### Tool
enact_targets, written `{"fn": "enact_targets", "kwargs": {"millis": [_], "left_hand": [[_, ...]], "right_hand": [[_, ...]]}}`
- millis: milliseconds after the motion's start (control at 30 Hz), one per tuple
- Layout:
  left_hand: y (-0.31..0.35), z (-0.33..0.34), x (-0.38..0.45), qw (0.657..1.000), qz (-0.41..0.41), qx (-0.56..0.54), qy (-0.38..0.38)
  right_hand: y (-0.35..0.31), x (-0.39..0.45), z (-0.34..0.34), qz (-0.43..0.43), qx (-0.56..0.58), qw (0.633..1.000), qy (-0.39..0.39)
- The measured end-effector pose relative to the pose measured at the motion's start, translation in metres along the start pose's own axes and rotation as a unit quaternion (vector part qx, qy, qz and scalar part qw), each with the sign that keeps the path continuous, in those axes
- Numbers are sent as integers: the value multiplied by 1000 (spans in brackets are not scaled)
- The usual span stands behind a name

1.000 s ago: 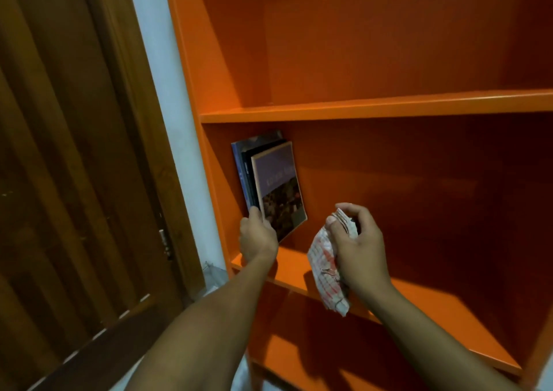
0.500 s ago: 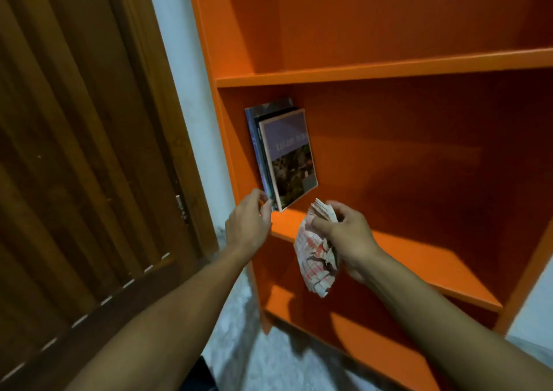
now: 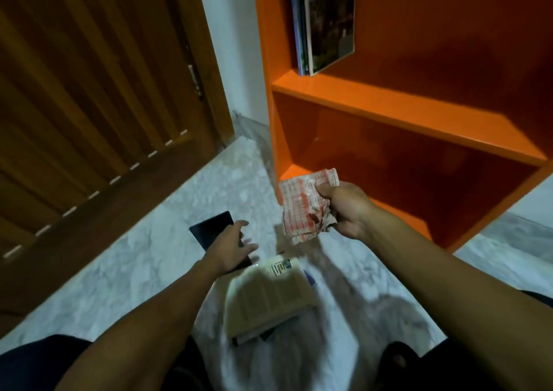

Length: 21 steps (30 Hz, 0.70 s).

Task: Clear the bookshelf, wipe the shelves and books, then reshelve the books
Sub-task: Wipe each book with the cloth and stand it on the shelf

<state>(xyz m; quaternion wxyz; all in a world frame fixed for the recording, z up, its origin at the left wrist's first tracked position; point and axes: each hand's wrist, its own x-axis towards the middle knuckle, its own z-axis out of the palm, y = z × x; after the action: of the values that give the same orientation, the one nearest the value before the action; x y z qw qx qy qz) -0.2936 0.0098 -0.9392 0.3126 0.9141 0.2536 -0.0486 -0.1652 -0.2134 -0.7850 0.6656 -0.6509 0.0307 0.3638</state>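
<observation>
since the earlier frame the view has tipped down to the floor [image 3: 125, 259], and the left hand [image 3: 230, 245] has dropped from the shelved books [image 3: 324, 22] to a dark book [image 3: 209, 227] lying flat on the marble, long axis running away and to the left; its fingers [image 3: 244, 226] are spread open over the cover, gripping nothing. beside it a tan book [image 3: 266, 293] lies flat, long axis running toward the bookshelf [image 3: 389, 112]. the shelved books stand upright at the left end of the upper shelf; the compartment below holds nothing. the right hand [image 3: 344, 208] is closed around a crumpled checked cloth [image 3: 302, 205] in front of the lower compartment.
</observation>
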Motion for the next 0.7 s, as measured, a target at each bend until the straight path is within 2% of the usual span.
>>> {"fn": "enact_targets", "kwargs": {"millis": [200, 333, 700], "left_hand": [[-45, 62, 1, 991, -63, 37, -112], [-66, 91, 7, 975, -75, 145, -151], [-83, 114, 14, 961, -66, 233, -135]], "right_hand": [[30, 17, 0, 14, -26, 1000, -7], [40, 24, 3, 25, -25, 999, -22], [52, 33, 5, 17, -30, 999, 3]]}}
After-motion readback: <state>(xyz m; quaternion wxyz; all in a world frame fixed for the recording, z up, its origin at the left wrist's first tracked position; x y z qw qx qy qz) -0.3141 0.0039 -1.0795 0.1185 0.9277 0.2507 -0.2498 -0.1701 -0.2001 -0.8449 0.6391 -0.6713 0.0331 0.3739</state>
